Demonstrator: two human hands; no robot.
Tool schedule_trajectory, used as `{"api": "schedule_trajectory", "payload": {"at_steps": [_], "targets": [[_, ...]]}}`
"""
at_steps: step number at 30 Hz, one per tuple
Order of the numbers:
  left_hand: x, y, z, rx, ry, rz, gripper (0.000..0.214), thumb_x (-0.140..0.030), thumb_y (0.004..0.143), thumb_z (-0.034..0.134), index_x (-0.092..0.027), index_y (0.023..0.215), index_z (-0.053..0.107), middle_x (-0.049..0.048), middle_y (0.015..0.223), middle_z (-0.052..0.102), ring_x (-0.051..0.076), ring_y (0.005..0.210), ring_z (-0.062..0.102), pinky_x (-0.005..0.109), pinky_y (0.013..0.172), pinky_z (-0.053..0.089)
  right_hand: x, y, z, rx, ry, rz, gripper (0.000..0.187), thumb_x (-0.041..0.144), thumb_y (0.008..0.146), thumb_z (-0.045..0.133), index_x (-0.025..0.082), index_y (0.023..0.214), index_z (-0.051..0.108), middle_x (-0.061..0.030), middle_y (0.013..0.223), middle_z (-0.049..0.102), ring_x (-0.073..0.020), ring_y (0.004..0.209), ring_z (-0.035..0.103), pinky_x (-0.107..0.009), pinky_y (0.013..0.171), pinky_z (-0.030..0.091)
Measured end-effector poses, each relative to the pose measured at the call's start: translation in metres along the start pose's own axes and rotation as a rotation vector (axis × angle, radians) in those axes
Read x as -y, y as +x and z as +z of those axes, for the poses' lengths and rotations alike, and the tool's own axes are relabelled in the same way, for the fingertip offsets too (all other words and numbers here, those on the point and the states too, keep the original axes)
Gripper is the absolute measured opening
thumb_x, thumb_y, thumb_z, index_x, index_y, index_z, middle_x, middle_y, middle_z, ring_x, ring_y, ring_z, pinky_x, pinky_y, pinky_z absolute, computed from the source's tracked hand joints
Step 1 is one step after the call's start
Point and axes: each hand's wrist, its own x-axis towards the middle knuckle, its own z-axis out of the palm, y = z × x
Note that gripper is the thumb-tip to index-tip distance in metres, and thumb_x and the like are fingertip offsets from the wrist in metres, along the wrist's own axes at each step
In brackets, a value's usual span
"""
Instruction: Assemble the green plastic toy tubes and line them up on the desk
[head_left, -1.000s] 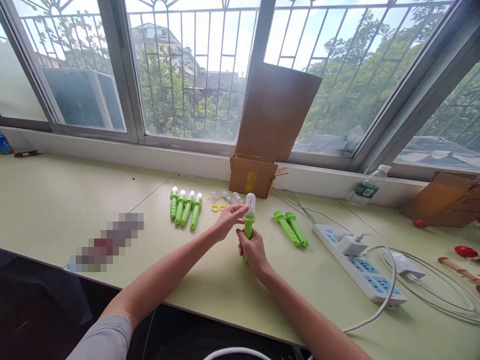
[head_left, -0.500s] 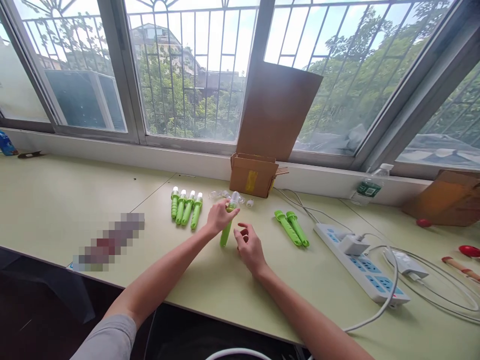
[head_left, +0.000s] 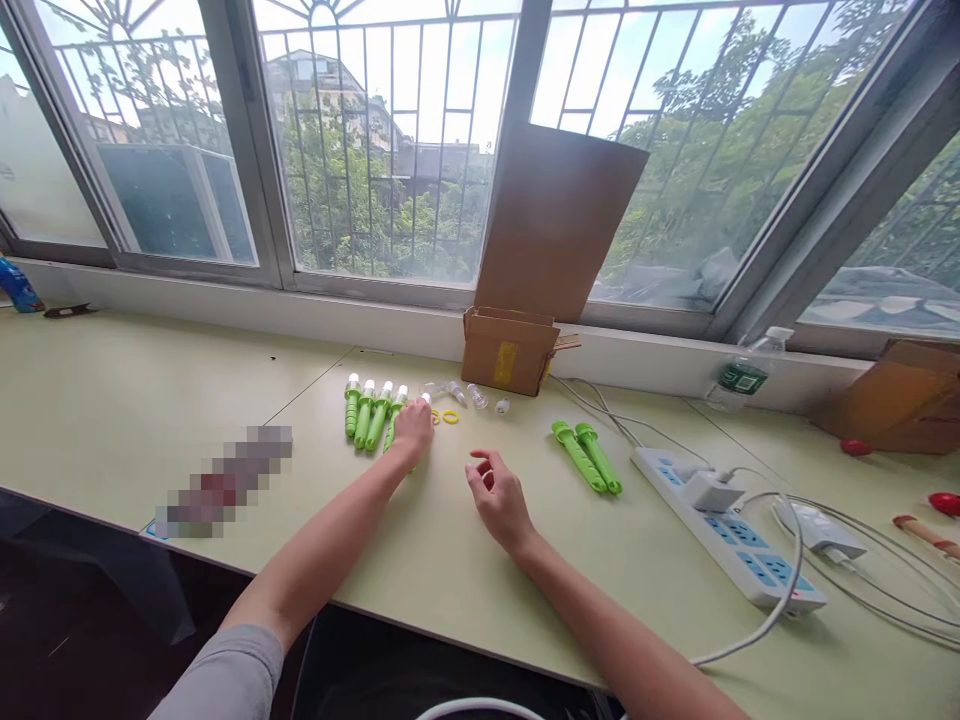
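Note:
My left hand (head_left: 414,428) is closed round a green plastic tube with a white tip, at the right end of a row of several similar green tubes (head_left: 364,420). Most of the held tube is hidden behind the fingers. Over the bare tabletop, my right hand (head_left: 498,492) hovers with fingers loosely curled and apart, holding nothing. Just past the left hand lie yellow rings (head_left: 451,417) and small clear plastic pieces (head_left: 477,396). Two green tubes without white tips (head_left: 578,458) rest side by side, right of my right hand.
A small cardboard box (head_left: 504,350) stands by the window sill. On the right are a white power strip (head_left: 731,530) with cables, a plastic bottle (head_left: 748,372) and red objects (head_left: 943,503). A blurred item (head_left: 225,485) lies left, near the table's front edge.
My left hand has moved left with the green tube, from the middle to the row's end, uncovering the yellow rings and clear pieces. The right hand has hardly moved.

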Motion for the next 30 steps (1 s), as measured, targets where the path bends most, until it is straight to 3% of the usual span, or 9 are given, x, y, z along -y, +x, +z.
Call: {"api": "schedule_trajectory", "payload": {"at_steps": [12,22,26,30], "targets": [[0.001,0.004,0.004,-0.059,0.145,0.018,0.022,-0.014,0.086,0.045,-0.009,0.106,0.054,0.0178,0.104,0.054,0.026,0.095,0.059,0.030,0.071,0.050,-0.001,0.000,-0.001,0.010,-0.034,-0.018,0.030,0.041,0.085,0.044,0.018,0.100,0.055,-0.0007,0.071,0.058,-0.0120,0.049,0.049,-0.025,0.052,0.041],[0.001,0.003,0.004,-0.112,0.208,0.058,0.035,0.003,0.076,0.046,-0.010,0.108,0.052,0.0158,0.106,0.051,0.024,0.095,0.057,0.027,0.068,0.051,-0.003,0.001,-0.001,-0.004,-0.097,-0.025,0.029,0.039,0.085,0.043,0.018,0.102,0.055,-0.0010,0.074,0.059,-0.0121,0.051,0.051,-0.026,0.056,0.042],[0.001,0.003,0.002,-0.125,0.224,0.060,0.038,0.004,0.074,0.045,-0.011,0.108,0.053,0.0159,0.107,0.050,0.024,0.094,0.056,0.026,0.065,0.050,-0.004,0.010,-0.014,-0.070,-0.215,-0.002,0.028,0.037,0.084,0.043,0.019,0.101,0.057,-0.0026,0.083,0.061,-0.0125,0.055,0.054,-0.027,0.061,0.042],[-0.002,0.001,-0.003,-0.159,0.242,0.061,0.033,0.001,0.076,0.044,-0.011,0.104,0.055,0.0160,0.102,0.052,0.026,0.096,0.053,0.030,0.066,0.049,0.002,0.033,-0.042,-0.097,-0.285,0.054,0.025,0.037,0.084,0.043,0.020,0.095,0.058,-0.0033,0.086,0.063,-0.0136,0.061,0.057,-0.026,0.061,0.041]]}}
